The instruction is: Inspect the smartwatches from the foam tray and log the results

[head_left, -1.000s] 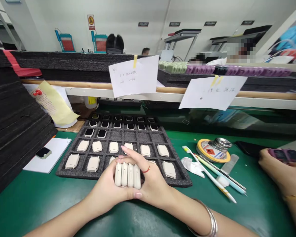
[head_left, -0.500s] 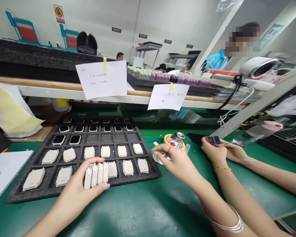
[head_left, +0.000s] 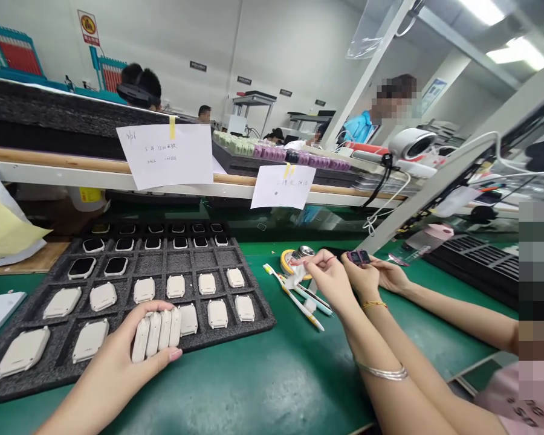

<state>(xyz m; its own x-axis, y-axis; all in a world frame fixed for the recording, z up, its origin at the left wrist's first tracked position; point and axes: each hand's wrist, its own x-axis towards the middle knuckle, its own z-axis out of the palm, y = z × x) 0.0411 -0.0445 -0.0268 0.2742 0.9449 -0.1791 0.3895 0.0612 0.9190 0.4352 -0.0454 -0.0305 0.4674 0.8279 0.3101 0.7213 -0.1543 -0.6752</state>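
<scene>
My left hand (head_left: 140, 350) is closed around a row of several white smartwatch cases (head_left: 158, 333), held on edge over the front of a black foam tray (head_left: 163, 260). More white watch cases (head_left: 217, 314) lie face down in the tray's front compartments. Watches with dark screens (head_left: 116, 266) fill compartments farther back. Over on the right, my right hand (head_left: 330, 281) pinches a crumpled white tissue (head_left: 294, 278) beside a metal-topped bottle (head_left: 304, 251) and a yellow tape roll (head_left: 288, 261). Toothbrushes (head_left: 294, 297) lie on the green table below the tissue.
A co-worker's hands (head_left: 365, 281) hold dark purple watch pieces (head_left: 358, 258) close to my right arm. A shelf (head_left: 236, 184) with taped paper notes runs across the back. A slanted white post (head_left: 390, 208) rises at right, near a black slotted panel (head_left: 476, 272).
The view has turned right, shifting the scene leftward. My right hand has drawn back from the tissue's spot with the tissue lifted, uncovering the toothbrushes. My left hand keeps its grip on the cases.
</scene>
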